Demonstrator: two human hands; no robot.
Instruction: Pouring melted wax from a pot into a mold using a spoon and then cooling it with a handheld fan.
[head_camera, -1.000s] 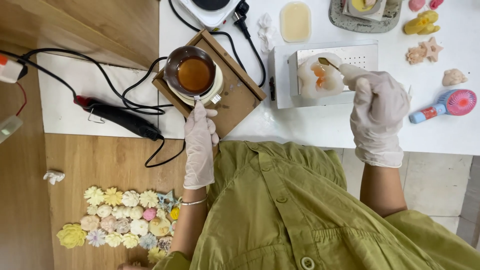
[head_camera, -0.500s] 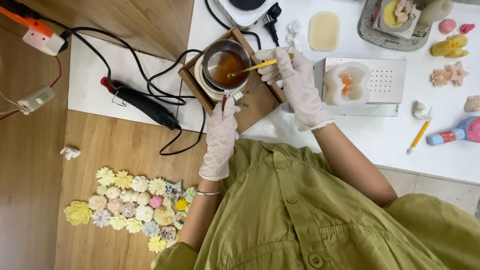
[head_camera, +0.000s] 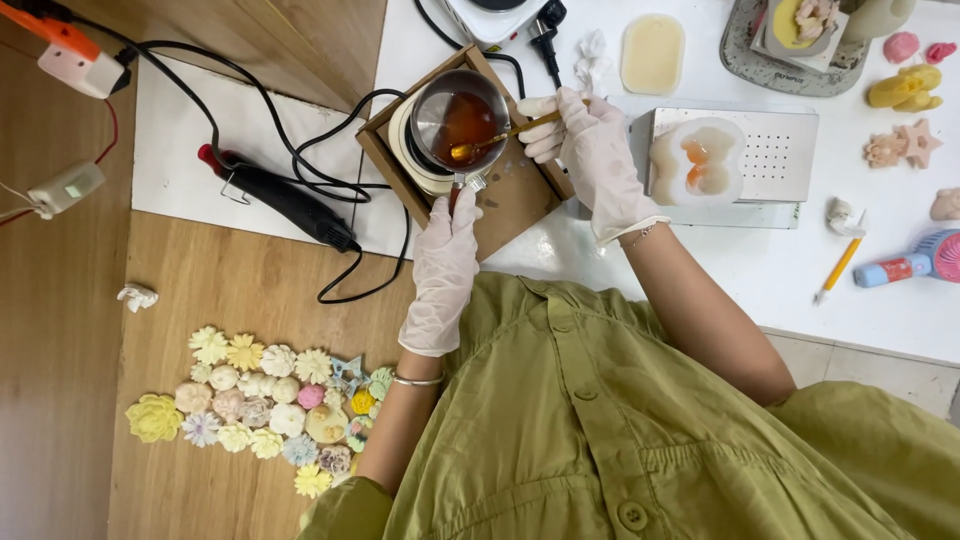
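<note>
The left hand, in a white glove, reaches to the handle of a small metal pot; its fingers are bent down around that handle, which they hide almost wholly, so the grip itself cannot be read closely. The pot holds amber liquid and sits on a pale round base inside a shallow wooden tray at the edge of the white table. The right hand, also gloved, pinches a thin stick between closed fingers; the stick's far end dips into the liquid, and whether it ends in a spoon bowl is hard to tell under the glare. Just right of the tray lies a white mould with orange and pale fill in its hollows, resting on a perforated metal box. A black corded tool lies left of the tray, its cables looping around. Down on the wooden floor sits a cluster of small pastel flower shapes. A hot plate at the top edge is cut off by the frame, as are a grey tray and a pink and blue object at the right edge. The green shirt covers the lower view and hides both elbows.
</note>
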